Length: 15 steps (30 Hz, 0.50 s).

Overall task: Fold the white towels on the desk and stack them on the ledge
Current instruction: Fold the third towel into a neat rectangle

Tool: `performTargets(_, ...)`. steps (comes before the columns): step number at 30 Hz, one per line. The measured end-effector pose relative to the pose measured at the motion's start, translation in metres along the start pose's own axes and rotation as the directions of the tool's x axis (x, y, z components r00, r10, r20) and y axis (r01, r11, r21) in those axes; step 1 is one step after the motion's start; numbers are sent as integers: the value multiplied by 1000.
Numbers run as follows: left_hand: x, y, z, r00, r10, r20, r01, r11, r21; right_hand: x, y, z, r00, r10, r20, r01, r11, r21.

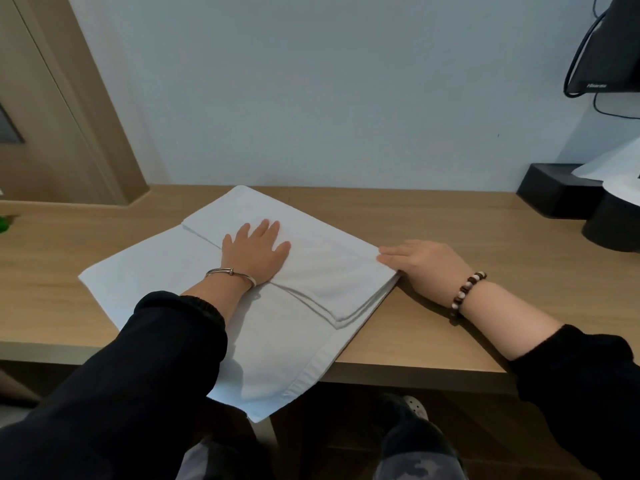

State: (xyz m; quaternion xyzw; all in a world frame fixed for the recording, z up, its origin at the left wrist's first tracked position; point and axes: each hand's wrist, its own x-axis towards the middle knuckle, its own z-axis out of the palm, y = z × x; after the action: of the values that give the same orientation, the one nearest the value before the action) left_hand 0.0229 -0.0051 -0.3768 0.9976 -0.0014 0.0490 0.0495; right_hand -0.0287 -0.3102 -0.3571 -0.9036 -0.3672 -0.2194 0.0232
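Note:
A white towel (166,271) lies on the wooden desk (433,216), partly folded, with its far part doubled over toward the right and one corner hanging off the front edge. My left hand (254,249) lies flat with spread fingers on the folded layer, pressing it down. My right hand (420,263) rests at the towel's right edge, its straight fingertips touching the folded layers. Both wrists wear bracelets.
A black box (554,188) and a dark round object stand at the desk's right end, with white cloth or paper (616,171) above them. A monitor corner (602,64) with cables hangs at the upper right. A door (52,116) is at the left.

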Motion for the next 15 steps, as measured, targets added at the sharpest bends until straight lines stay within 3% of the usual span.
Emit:
performTargets(2, 1, -1, 1, 1000, 0, 2, 0, 1000, -7, 1, -1, -1, 998, 11, -58, -15, 997, -74)
performTargets(6, 1, -2, 2, 1000, 2, -8, -2, 1000, -13, 8, -5, 1, 982, 169, 79, -166, 985, -44)
performTargets(10, -1, -4, 0, 999, 37, -4, -37, 999, -6, 13, 0, -1, 998, 26, -53, -32, 993, -110)
performTargets(15, 0, -3, -6, 998, 4, 67, -6, 1000, 30, 13, 0, 1, 994, 80, -69, -94, 967, -237)
